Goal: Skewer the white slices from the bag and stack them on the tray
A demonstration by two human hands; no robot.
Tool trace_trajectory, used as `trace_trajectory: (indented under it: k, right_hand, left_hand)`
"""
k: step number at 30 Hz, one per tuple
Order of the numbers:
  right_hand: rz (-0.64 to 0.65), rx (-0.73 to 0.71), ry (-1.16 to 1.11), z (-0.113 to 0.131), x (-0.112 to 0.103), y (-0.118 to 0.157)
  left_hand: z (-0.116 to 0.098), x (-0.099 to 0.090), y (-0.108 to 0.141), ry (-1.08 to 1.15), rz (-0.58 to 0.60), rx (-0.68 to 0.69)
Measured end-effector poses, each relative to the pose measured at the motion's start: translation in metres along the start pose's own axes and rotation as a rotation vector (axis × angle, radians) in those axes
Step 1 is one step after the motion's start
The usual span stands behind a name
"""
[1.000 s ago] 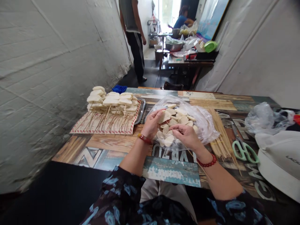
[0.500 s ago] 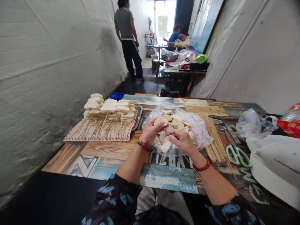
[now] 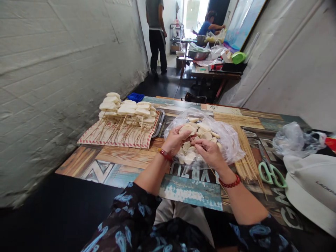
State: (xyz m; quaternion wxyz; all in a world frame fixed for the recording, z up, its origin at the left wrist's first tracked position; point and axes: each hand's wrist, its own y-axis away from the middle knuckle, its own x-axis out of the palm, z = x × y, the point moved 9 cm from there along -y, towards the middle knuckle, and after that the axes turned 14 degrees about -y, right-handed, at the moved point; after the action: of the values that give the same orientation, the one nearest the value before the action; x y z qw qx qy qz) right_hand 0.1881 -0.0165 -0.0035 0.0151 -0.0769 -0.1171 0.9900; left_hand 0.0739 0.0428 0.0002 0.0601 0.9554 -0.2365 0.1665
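My left hand (image 3: 174, 140) is closed on a pale, flat oval slice (image 3: 187, 130) above a clear plastic bag (image 3: 231, 145) of similar slices (image 3: 190, 157). Close beside it, my right hand (image 3: 208, 150) pinches a thin wooden skewer (image 3: 211, 170). The skewer's upper end meets the held slice; whether it has gone in, I cannot tell. To the left, several skewered slices (image 3: 126, 110) are stacked in piles on striped paper (image 3: 118, 136) over a metal tray (image 3: 159, 124). Their sticks point toward me.
Right of the bag lies a bundle of bare skewers (image 3: 246, 157), with green-handled scissors (image 3: 271, 174) beside it. A white cap (image 3: 309, 189) and a crumpled plastic bag (image 3: 291, 140) sit farther right. A blue cloth (image 3: 135, 97) rests at the far edge. Two people are beyond the table.
The whole view has shifted, so the table sits slightly higher and to the right. Both hands stay at the slice and skewer. The standing person has stepped farther away.
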Motion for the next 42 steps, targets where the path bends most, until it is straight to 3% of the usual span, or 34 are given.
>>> trace_trajectory:
  k: [7,32,42]
  right_hand:
    - [-0.005,0.012,-0.035,-0.006,-0.001,0.001]
    - [-0.02,-0.039,-0.017,0.008,-0.001,-0.001]
    - [-0.037,0.001,-0.04,0.003,-0.002,-0.001]
  left_hand:
    - [0.001,-0.01,-0.002,0.154,-0.064,-0.015]
    - [0.008,0.001,-0.002,-0.001,-0.011,-0.011]
    - [0.004,-0.012,-0.003,0.061,-0.109,0.002]
